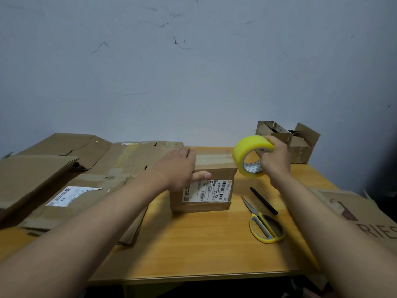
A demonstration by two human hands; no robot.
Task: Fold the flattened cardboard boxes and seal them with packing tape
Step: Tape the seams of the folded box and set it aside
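A small folded cardboard box (pixel 214 166) with a white shipping label on its front stands in the middle of the wooden table (pixel 193 244). My left hand (pixel 178 166) lies flat on the box's top left, thumb down over the front face. My right hand (pixel 276 157) grips a yellow roll of packing tape (pixel 250 154) just above the box's right edge. Several flattened cardboard boxes (pixel 71 177) are piled on the left.
Yellow-handled scissors (pixel 263 222) and a black pen (pixel 263 201) lie on the table right of the box. An open-flapped box (pixel 300 143) stands at the back right against the wall. A large printed cardboard sheet (pixel 365 220) lies at the right edge.
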